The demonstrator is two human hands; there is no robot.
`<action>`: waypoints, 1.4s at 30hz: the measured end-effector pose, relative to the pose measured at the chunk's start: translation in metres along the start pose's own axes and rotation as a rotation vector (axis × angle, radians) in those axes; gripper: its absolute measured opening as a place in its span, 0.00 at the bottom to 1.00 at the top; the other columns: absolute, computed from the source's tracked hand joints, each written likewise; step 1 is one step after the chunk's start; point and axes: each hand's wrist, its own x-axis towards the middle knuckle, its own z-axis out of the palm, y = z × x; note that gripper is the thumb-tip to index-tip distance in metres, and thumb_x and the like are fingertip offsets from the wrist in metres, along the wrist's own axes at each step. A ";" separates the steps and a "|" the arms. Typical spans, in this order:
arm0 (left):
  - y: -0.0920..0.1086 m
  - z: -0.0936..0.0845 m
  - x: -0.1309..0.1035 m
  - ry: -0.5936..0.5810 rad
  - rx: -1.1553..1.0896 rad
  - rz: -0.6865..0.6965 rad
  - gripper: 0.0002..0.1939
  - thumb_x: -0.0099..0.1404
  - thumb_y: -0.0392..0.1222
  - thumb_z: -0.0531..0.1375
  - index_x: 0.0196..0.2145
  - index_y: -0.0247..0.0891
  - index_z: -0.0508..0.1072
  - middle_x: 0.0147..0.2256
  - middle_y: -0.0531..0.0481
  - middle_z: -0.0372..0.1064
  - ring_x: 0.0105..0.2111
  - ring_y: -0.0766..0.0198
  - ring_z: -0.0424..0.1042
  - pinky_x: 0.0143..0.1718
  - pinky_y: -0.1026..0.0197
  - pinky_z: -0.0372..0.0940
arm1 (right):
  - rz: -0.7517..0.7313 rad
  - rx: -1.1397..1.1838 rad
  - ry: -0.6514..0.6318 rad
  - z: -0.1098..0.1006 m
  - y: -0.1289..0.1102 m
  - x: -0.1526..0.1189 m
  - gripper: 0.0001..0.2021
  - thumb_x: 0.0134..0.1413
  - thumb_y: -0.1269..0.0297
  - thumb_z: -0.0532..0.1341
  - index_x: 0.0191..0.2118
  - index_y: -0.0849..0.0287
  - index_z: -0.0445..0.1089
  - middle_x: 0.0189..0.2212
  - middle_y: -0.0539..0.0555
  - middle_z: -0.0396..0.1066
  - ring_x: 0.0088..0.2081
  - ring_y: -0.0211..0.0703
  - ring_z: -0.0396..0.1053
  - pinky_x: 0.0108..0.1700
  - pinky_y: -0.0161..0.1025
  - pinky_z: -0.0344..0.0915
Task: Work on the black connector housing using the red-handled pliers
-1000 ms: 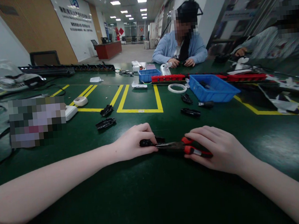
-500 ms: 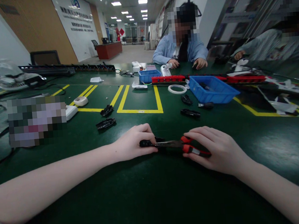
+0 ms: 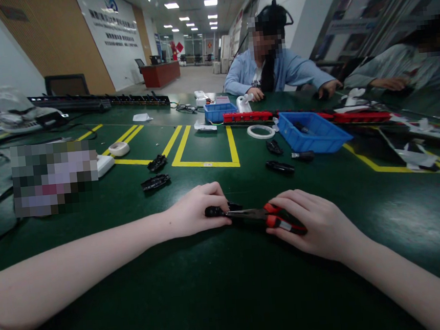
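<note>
Between the fingers of my left hand [image 3: 204, 207] is a small black part [image 3: 213, 212], which looks like plastic; much of it is hidden by the fingers. My right hand [image 3: 313, 223] is closed around the red and black handles of long-nose pliers [image 3: 273, 217]. The pliers point left, and their metal jaws reach the black part at my left fingertips. Whether the jaws grip it I cannot tell. Beyond my left hand lie two black plastic pieces [image 3: 156, 183]. Past my right hand are several more, one of them a long black piece [image 3: 280, 167].
A blue bin [image 3: 314, 139] with dark parts inside stands at the back right, near a white ring [image 3: 261, 131] and a red strip [image 3: 248, 117]. A smaller blue bin [image 3: 220, 112] sits farther back. Yellow tape [image 3: 206, 163] marks the green table. Two people sit across it.
The pliers and my right hand have shifted slightly left, toward my left hand, which stays put. The person opposite has stretched an arm out to the right side of the view.
</note>
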 end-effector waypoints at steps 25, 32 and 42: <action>0.000 -0.002 0.001 -0.001 0.033 0.011 0.07 0.67 0.42 0.67 0.39 0.36 0.77 0.42 0.48 0.67 0.42 0.59 0.69 0.41 0.58 0.64 | -0.042 -0.039 -0.016 0.003 0.010 -0.003 0.16 0.65 0.54 0.59 0.50 0.61 0.68 0.43 0.61 0.73 0.37 0.47 0.75 0.36 0.41 0.75; -0.002 -0.002 0.000 -0.002 0.040 0.023 0.06 0.67 0.42 0.66 0.40 0.38 0.77 0.43 0.48 0.67 0.42 0.60 0.69 0.41 0.59 0.65 | -0.041 -0.051 -0.006 0.006 0.015 -0.006 0.16 0.64 0.55 0.59 0.50 0.61 0.68 0.43 0.61 0.73 0.37 0.47 0.75 0.36 0.42 0.74; -0.001 -0.002 0.001 0.010 0.043 0.028 0.06 0.67 0.41 0.66 0.39 0.36 0.77 0.42 0.48 0.67 0.41 0.60 0.69 0.41 0.59 0.64 | -0.056 -0.073 0.018 0.002 0.011 -0.003 0.15 0.64 0.55 0.60 0.49 0.61 0.68 0.41 0.61 0.74 0.37 0.48 0.75 0.37 0.43 0.75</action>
